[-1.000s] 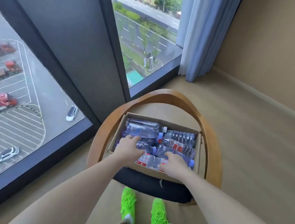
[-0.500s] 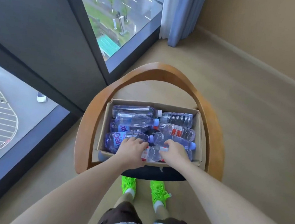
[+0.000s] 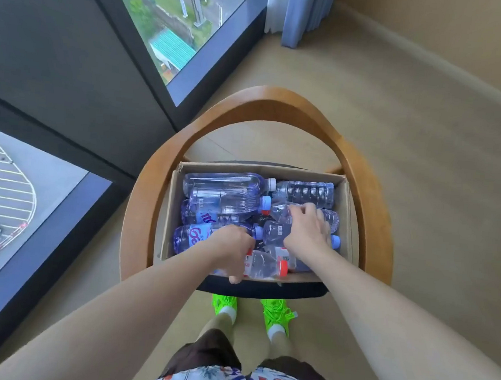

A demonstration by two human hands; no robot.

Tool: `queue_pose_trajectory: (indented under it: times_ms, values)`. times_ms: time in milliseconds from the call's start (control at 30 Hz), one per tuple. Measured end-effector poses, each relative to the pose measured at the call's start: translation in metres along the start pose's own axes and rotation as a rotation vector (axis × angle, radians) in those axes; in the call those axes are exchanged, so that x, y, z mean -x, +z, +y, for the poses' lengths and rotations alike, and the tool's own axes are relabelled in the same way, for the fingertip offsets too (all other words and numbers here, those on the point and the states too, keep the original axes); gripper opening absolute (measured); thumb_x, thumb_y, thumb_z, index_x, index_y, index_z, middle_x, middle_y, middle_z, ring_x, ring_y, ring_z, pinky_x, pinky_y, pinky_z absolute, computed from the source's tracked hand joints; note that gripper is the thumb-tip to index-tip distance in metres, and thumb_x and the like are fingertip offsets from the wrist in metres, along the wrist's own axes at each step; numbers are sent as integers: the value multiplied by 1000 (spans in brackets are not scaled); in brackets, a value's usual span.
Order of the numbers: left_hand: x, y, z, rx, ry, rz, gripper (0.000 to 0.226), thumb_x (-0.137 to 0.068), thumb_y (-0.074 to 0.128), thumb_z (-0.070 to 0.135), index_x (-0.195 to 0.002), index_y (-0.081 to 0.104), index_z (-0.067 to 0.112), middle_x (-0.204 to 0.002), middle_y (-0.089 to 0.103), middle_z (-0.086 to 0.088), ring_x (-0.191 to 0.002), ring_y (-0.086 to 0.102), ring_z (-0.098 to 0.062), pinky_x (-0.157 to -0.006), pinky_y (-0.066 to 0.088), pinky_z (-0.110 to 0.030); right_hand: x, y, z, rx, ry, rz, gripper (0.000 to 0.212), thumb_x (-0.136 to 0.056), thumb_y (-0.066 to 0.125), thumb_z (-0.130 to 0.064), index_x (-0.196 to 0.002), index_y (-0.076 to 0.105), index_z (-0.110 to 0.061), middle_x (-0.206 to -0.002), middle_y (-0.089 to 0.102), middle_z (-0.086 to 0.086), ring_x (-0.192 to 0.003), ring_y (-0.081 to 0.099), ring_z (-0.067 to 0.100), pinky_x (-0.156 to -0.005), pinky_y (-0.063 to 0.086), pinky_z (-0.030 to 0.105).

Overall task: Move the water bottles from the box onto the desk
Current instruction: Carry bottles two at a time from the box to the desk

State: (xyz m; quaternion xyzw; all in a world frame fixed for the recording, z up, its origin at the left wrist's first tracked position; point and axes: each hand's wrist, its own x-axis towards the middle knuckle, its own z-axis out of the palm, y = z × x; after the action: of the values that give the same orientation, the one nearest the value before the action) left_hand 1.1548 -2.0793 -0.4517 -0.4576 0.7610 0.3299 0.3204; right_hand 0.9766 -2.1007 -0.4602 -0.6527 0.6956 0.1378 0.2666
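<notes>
A cardboard box (image 3: 260, 170) sits on a chair seat, filled with several clear plastic water bottles lying on their sides. My left hand (image 3: 230, 248) is at the box's front, its fingers curled round the base of a small red-capped bottle (image 3: 264, 265), thumb down at the front wall. My right hand (image 3: 308, 232) reaches further in on the right side, fingers curled over a clear bottle with a red cap (image 3: 283, 212). A large bottle with a white cap (image 3: 225, 182) lies at the back left. No desk is in view.
The box rests on a chair with a curved wooden backrest (image 3: 269, 100) and a black seat (image 3: 265, 288). Floor-to-ceiling windows (image 3: 172, 25) stand at left, a curtain (image 3: 301, 9) at the back. Beige floor spreads to the right. My green shoes (image 3: 224, 304) stand under the seat.
My right hand has left the front bottle and reached further back onto the right-hand bottle. My left hand has slid to the front bottle. The view has tilted down and closer.
</notes>
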Motion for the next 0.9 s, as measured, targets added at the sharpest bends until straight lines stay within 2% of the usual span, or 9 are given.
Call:
queue_pose_trajectory:
  times_ms: [67, 167, 367, 500, 533, 600, 667, 800, 900]
  values:
    - [-1, -3, -4, 18, 23, -63, 49, -62, 85, 29, -102, 62, 15, -84, 61, -1, -70, 53, -18, -52, 35, -26, -8, 2, 2, 89, -61, -20, 77, -77, 73, -11, -145, 39, -26, -149, 38, 4, -135, 37, 27, -110, 36, 45]
    - [-3, 2, -12, 102, 10, -117, 46, -63, 80, 28, -101, 57, 15, -78, 56, 1, -68, 51, -15, -58, 42, -28, -21, 3, 1, 145, -86, -75, 86, -75, 73, -12, -150, 32, -26, -151, 35, 3, -137, 34, 28, -114, 31, 50]
    - [-3, 4, -18, 258, -34, -181, 64, -52, 71, 31, -112, 59, 15, -87, 60, 2, -85, 62, -24, -67, 51, -31, -48, -9, -7, 201, -75, -179, 58, -77, 62, -15, -132, 48, -23, -137, 39, 9, -128, 36, 33, -102, 37, 53]
    - [-3, 1, -20, 316, -46, -201, 76, -52, 72, 29, -125, 57, 14, -89, 61, 4, -88, 62, -23, -67, 50, -31, -48, -7, -4, 150, -121, -224, 45, -76, 60, -7, -111, 43, -29, -113, 49, 2, -114, 45, 30, -93, 38, 48]
    - [-3, 0, -21, 323, -44, -220, 81, -51, 73, 28, -130, 56, 15, -95, 62, 3, -90, 61, -23, -70, 51, -31, -44, -3, -4, 162, -130, -257, 45, -75, 60, -6, -108, 40, -29, -108, 52, 2, -111, 47, 29, -96, 37, 49]
    - [-2, 1, -21, 332, -37, -263, 91, -53, 75, 25, -141, 51, 19, -112, 66, -1, -102, 61, -25, -80, 54, -34, -35, 10, -5, 260, -168, -294, 50, -76, 60, -8, -120, 44, -25, -115, 56, 5, -120, 47, 32, -110, 28, 61]
    - [1, 4, -23, 348, -38, -265, 97, -56, 76, 23, -148, 47, 22, -120, 65, 1, -107, 58, -24, -83, 52, -34, -28, 18, -8, 362, -205, -295, 54, -78, 63, -12, -129, 49, -24, -126, 52, 7, -127, 42, 33, -111, 21, 68]
    - [7, 3, -28, 413, -59, -232, 102, -57, 76, 20, -153, 42, 25, -114, 57, 3, -104, 54, -23, -71, 44, -28, -20, 12, -7, 303, -172, -220, 36, -79, 68, -16, -112, 62, -30, -118, 51, 3, -117, 41, 28, -104, 32, 56]
    - [14, -2, -34, 505, -98, -205, 97, -57, 78, 17, -149, 46, 20, -124, 60, -1, -106, 56, -23, -77, 50, -30, -12, -5, -8, 114, -118, -132, 36, -79, 68, -17, -111, 63, -33, -114, 54, 0, -114, 47, 27, -93, 40, 43]
